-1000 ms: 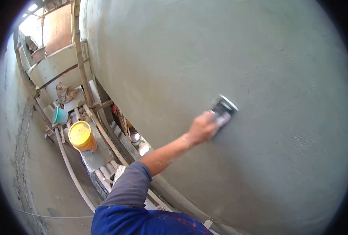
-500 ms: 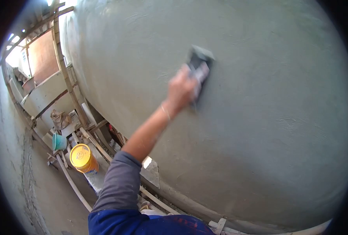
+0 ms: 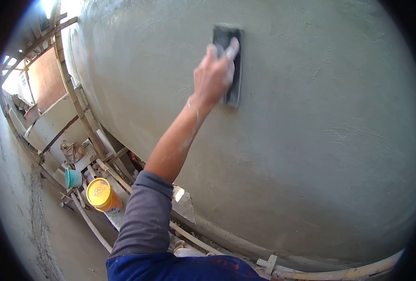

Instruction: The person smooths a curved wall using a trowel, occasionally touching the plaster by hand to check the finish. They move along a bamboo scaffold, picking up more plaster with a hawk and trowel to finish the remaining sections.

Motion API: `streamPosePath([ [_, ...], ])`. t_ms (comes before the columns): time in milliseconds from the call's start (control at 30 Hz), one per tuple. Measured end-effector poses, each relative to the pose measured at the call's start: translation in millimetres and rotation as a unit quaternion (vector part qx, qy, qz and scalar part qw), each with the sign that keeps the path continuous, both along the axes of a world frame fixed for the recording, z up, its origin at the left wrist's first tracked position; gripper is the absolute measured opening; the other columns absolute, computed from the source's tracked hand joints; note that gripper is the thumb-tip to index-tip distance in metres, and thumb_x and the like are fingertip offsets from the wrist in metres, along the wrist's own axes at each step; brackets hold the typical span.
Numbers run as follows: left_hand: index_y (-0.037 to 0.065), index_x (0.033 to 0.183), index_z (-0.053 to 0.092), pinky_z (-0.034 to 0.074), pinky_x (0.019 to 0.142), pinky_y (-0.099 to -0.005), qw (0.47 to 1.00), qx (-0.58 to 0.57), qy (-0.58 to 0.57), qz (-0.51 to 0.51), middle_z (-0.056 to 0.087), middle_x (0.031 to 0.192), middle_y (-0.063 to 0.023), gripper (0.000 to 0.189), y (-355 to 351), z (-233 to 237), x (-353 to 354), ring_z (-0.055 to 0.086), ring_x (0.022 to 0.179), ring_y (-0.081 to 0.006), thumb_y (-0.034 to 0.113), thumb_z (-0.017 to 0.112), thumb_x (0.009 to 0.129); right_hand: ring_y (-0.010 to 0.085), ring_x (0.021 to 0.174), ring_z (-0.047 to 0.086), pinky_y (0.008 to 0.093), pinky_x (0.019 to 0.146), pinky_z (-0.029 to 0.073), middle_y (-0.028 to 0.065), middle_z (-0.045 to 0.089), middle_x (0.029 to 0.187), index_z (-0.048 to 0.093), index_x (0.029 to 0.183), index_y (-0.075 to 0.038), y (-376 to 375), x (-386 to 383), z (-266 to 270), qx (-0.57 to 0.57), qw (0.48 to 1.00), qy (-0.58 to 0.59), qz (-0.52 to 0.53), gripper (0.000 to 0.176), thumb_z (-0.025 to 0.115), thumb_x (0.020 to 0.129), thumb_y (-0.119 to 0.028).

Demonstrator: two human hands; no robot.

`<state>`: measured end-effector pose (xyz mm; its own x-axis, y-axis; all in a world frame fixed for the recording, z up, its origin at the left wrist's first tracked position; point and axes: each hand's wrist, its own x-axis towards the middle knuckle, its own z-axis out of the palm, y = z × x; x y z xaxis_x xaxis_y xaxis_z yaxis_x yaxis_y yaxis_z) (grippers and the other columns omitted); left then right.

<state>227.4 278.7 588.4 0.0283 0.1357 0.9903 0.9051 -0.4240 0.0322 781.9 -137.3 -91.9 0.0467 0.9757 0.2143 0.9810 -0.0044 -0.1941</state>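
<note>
My left hand (image 3: 213, 72) is closed around the handle of a dark rectangular plastering float (image 3: 235, 89). Its flat face lies against a broad grey plastered wall (image 3: 301, 117); whether it presses at every edge cannot be seen. Pale smears coat the fingers and wrist. The arm, in a grey sleeve under a blue shirt, reaches up from the bottom of the view. Faint ridges and scratches mark the plaster to the right of the float. My right hand is out of the frame.
To the lower left, an orange bucket with a yellow lid (image 3: 99, 192) and a teal pail (image 3: 73, 178) stand by wooden poles. A bamboo pole (image 3: 88, 220) runs beside them. Another wall (image 3: 16, 201) rises at the far left, and an upright post (image 3: 70, 84) stands behind.
My left hand has carried the float up and slightly left across the wall. The float is sharper now, and the whole view has shifted a little.
</note>
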Motion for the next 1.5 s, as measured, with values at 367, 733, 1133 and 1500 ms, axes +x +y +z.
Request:
streamPosePath([
  [367,0.013,0.137,0.054,0.052,0.053,-0.0391,0.999,-0.033,0.015,0.013,0.049,0.091,-0.0152,0.052,-4.0,-18.5,21.3,0.06,0.071,-0.0298,0.006,0.058,0.085,0.0307,0.069,0.064,0.0436,0.06,0.052,0.0094,0.068,0.079,0.072,0.09,-0.016,-5.6,-16.2,-12.7,0.074,0.997,-0.038,-0.006,0.012,0.062,0.084,-0.015],
  [733,0.018,0.136,0.055,0.054,0.054,-0.0352,0.992,-0.003,0.13,0.001,0.054,0.101,-0.0183,0.055,-9.7,-65.3,45.5,0.059,0.072,-0.027,0.006,0.059,0.082,0.0266,0.061,0.059,0.0412,0.053,0.047,0.0081,0.064,0.071,0.068,0.085,-0.009,29.5,-19.1,-5.5,0.048,0.998,0.037,-0.002,0.01,0.061,0.084,-0.015],
  [1133,0.019,0.144,0.045,0.052,0.056,-0.0331,0.941,-0.172,0.232,-0.177,0.052,0.102,-0.0141,0.058,-73.6,-201.7,133.0,0.059,0.08,-0.0247,0.014,0.055,0.087,0.0298,0.066,0.064,0.0422,0.065,0.049,0.0182,0.066,0.07,0.068,0.076,0.006,98.7,-56.2,4.5,-0.053,0.892,0.411,-0.182,0.03,0.062,0.081,-0.023],
  [1500,0.01,0.146,0.027,0.047,0.089,-0.0515,0.82,-0.452,-0.321,0.141,0.056,0.126,-0.0275,0.065,-288.5,-455.2,-158.8,0.057,0.108,-0.0466,0.027,0.057,0.091,0.0155,0.051,0.056,0.0339,0.046,0.044,0.0067,0.059,0.061,0.065,0.077,-0.003,89.2,-41.6,9.1,-0.187,0.932,0.299,-0.087,0.021,0.065,0.086,-0.022],
])
